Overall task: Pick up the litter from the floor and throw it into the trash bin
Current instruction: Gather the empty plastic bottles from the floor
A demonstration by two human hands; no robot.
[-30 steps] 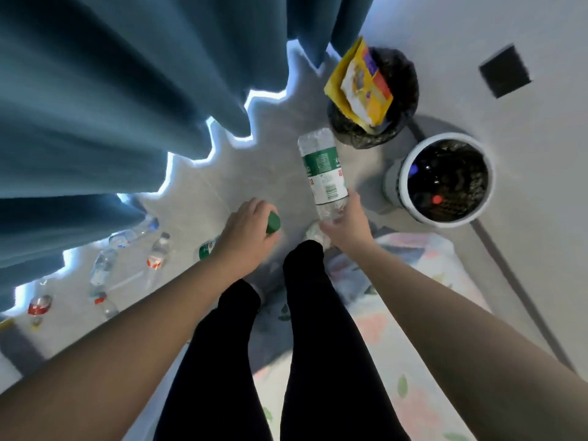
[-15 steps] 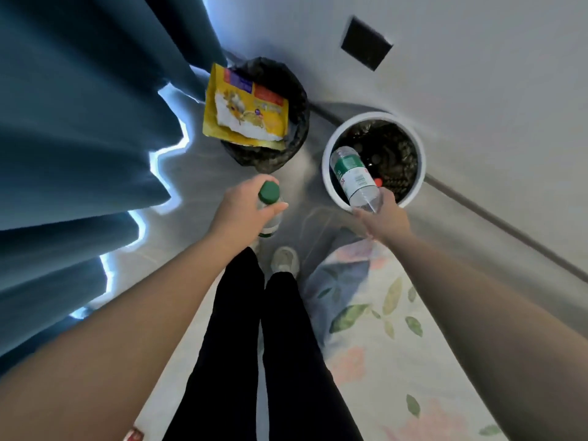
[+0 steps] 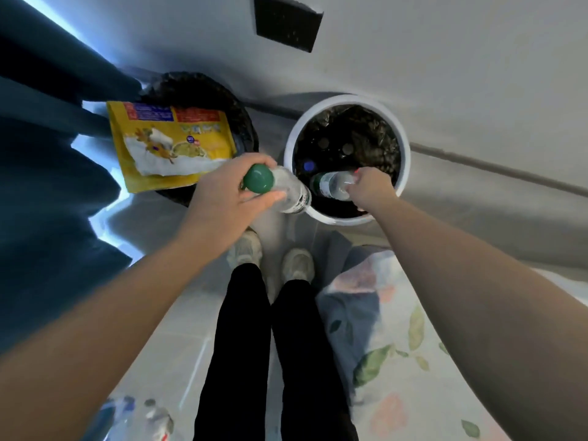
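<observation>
Clear bottle (image 3: 331,186) hangs over the open mouth of the white trash bin (image 3: 404,160), gripped by the curled right hand (image 3: 370,187); the left hand (image 3: 219,195) is wrapped round a green-capped bottle (image 3: 288,190) just outside the bin's left rim.

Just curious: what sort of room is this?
Probably a bedroom or hotel room: blue curtains hang at left, a floral bedspread lies at right, and a white trash bin stands by the wall.
</observation>
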